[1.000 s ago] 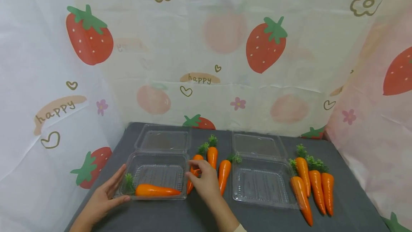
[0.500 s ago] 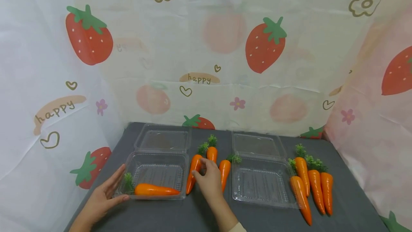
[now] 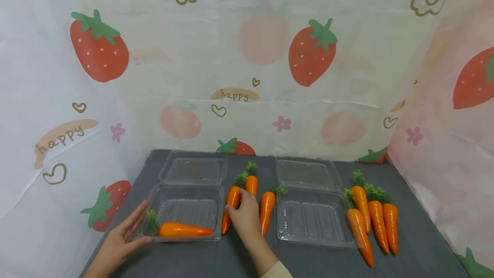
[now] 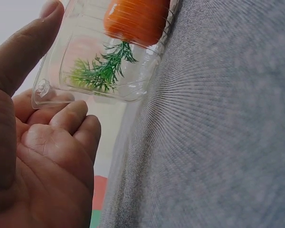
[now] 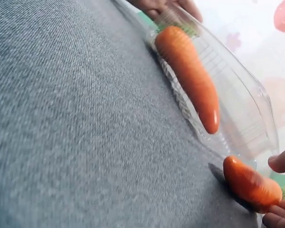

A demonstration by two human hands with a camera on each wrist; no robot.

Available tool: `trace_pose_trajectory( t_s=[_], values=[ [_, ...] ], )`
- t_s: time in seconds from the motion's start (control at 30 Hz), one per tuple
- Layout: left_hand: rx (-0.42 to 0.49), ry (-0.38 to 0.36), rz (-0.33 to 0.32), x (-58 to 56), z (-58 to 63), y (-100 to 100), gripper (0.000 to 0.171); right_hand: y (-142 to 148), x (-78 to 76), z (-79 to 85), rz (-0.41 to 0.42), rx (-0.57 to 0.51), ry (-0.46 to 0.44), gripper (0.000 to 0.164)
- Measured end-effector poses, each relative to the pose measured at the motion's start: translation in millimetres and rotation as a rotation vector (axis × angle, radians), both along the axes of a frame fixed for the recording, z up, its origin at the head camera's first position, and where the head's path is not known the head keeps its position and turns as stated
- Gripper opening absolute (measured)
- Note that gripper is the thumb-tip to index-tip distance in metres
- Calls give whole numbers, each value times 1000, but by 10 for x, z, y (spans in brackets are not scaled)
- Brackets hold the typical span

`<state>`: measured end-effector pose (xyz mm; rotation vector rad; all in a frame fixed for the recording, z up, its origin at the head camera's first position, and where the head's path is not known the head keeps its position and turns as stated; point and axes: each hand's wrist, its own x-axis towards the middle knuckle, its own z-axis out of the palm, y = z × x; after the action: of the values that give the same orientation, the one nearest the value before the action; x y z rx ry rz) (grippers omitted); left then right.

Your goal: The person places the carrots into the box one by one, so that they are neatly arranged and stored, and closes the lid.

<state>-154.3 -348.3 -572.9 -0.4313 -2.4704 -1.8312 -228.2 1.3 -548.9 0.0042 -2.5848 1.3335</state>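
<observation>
In the head view, my left hand [image 3: 119, 240] is at the near left corner of an open clear plastic clamshell box [image 3: 221, 190], fingers extended along its left side and thumb at the front edge. An orange carrot [image 3: 185, 230] with green leaves lies in this box along the front wall. My right hand [image 3: 247, 220] is over a second carrot [image 3: 233, 196] on the table just right of the box. In the right wrist view, this carrot [image 5: 251, 185] lies between thumb and fingers; the fingertips are right at its side, with a gap under the thumb.
Two more carrots, one behind [image 3: 251, 184] and one to the right [image 3: 267, 209], lie near my right hand. Another open clamshell box [image 3: 281, 237] stands further right. Several carrots [image 3: 378, 224] lie beside it, one overlapping its corner. A strawberry-printed curtain [image 3: 239, 55] encloses the grey table [image 3: 308, 263].
My right hand has moved from the box's right edge to the carrot beside it and lowered around it. The left hand stays at the box. The head view has shifted slightly.
</observation>
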Motion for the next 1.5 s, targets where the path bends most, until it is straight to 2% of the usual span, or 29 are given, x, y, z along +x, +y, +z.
trace_pose_trajectory(
  t_s=[0.1,0.37,0.9,1.17,1.5],
  values=[
    [-6,-33,17,25,-14,-4,91,-36,-5,2,-11,15,-26,64],
    [28,-39,-4,69,-42,-8,90,-138,-9,-15,-57,59,-68,75],
    [22,-30,-21,19,-15,16,89,-222,-45,-60,-125,137,-86,86],
    [23,-18,-30,-1,-5,22,89,-207,-66,-69,-126,116,-91,74],
    [10,-38,-13,-6,3,20,90,-131,-128,-81,-138,120,-63,37]
  ],
)
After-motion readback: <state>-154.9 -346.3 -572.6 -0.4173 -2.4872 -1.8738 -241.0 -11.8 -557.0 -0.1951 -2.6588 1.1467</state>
